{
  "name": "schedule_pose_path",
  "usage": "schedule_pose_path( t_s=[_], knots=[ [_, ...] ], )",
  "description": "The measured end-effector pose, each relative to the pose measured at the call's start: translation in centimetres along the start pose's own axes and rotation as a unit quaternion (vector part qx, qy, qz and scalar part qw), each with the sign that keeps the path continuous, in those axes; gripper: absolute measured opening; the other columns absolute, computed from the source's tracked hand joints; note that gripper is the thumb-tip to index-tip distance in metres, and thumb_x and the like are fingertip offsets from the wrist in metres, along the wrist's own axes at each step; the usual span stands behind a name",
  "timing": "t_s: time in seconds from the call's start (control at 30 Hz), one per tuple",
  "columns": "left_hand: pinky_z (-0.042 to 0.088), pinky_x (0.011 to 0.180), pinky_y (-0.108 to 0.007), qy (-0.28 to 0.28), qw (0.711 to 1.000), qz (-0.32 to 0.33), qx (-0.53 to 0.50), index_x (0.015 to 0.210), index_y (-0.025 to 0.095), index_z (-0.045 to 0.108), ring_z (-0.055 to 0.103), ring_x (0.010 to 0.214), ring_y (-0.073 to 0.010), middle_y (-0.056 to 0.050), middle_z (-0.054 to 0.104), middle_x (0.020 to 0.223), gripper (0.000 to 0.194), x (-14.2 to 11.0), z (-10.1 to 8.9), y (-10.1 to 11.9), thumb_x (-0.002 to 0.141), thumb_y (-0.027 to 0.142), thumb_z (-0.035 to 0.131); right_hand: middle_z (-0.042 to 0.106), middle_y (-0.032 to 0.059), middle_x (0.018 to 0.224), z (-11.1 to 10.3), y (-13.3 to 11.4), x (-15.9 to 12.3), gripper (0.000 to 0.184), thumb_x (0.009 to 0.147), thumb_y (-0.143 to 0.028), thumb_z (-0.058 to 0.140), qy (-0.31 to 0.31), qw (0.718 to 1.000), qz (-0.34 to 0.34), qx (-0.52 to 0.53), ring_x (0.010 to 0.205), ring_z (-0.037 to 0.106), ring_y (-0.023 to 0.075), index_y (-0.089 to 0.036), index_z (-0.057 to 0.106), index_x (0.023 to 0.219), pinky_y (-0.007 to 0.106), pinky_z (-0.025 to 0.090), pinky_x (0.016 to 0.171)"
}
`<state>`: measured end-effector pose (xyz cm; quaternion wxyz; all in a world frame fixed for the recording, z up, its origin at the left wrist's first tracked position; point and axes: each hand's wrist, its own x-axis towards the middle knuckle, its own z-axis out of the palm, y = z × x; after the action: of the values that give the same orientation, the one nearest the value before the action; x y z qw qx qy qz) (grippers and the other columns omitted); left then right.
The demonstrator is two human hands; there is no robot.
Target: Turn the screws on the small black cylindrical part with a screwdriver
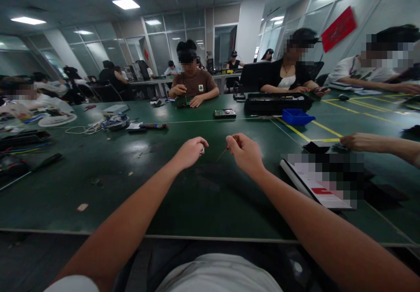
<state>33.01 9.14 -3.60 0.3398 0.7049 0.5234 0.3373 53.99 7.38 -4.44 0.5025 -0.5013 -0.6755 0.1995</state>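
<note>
My right hand (244, 154) is closed around a small screwdriver (227, 148). Its red part shows by the thumb, and its thin shaft slants down to the left over the green table (197, 204). To the left, my left hand (193, 153) is loosely curled, with the index finger bent toward the right hand. A small shiny spot shows among its fingers; whether it is a ring or a held part I cannot tell. The two hands are apart. Beyond them on the table lies a hard drive (225, 113).
A blue bin (297, 117) and a long black case (278, 103) stand at the far right. Nearer lies a white booklet (316, 187), beside a co-worker's hand (352, 142). Cables (114, 122) and a dark-handled tool (153, 126) lie left. A person in brown (198, 84) works opposite.
</note>
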Motion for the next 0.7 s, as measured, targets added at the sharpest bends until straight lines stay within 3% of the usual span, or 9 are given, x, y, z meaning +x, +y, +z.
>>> schedule_pose_path(
  t_s=[0.13,0.2,0.37,0.5,0.7],
  knots=[
    [0.046,0.079,-0.043,-0.016,0.997,0.028,0.069,0.119,0.019,0.056,0.061,0.089,-0.0262,-0.015,0.065,0.108,0.044,0.2,3.1,-1.4,0.075,0.018,0.059,0.065,0.0011,0.063,-0.2,-0.3,-0.1,0.039,0.093,-0.054,0.051,0.028,1.000,-0.001,-0.009,0.060,0.059,0.0175,-0.022,0.060,0.073,0.032,0.039,0.060],
    [0.046,0.087,-0.044,-0.001,0.995,0.042,0.088,0.121,0.018,0.054,0.060,0.100,-0.0282,-0.017,0.062,0.116,0.049,0.0,3.7,-2.3,0.073,0.011,0.062,0.066,0.0017,0.065,-0.3,-0.6,-0.2,0.035,0.094,-0.051,0.050,0.039,0.999,0.001,0.009,0.061,0.060,0.0176,-0.022,0.060,0.077,0.032,0.041,0.061],
    [0.044,0.097,-0.048,0.024,0.990,0.098,0.097,0.107,0.019,0.063,0.060,0.106,-0.0283,-0.015,0.064,0.114,0.027,-0.2,3.4,-3.8,0.081,0.013,0.064,0.072,0.0044,0.077,-0.1,-0.4,-0.3,0.029,0.095,-0.046,0.051,0.029,0.995,-0.003,0.091,0.069,0.066,0.0183,-0.020,0.064,0.092,0.033,0.051,0.067],
    [0.042,0.103,-0.048,0.017,0.988,0.128,0.083,0.111,0.022,0.067,0.061,0.111,-0.0278,-0.011,0.067,0.118,0.031,-0.4,2.8,-3.8,0.081,0.015,0.070,0.073,0.0048,0.080,0.5,0.3,-0.1,0.028,0.094,-0.046,0.053,0.002,0.995,0.001,0.095,0.074,0.069,0.0190,-0.020,0.064,0.095,0.035,0.054,0.071],
    [0.040,0.107,-0.049,0.032,0.991,0.110,0.072,0.123,0.021,0.066,0.060,0.118,-0.0296,-0.013,0.067,0.125,0.041,-0.7,2.7,-3.6,0.082,0.018,0.071,0.073,0.0043,0.081,0.6,0.7,-0.1,0.027,0.094,-0.045,0.053,-0.004,0.997,-0.006,0.078,0.075,0.070,0.0194,-0.021,0.064,0.095,0.036,0.053,0.072]
  ],
)
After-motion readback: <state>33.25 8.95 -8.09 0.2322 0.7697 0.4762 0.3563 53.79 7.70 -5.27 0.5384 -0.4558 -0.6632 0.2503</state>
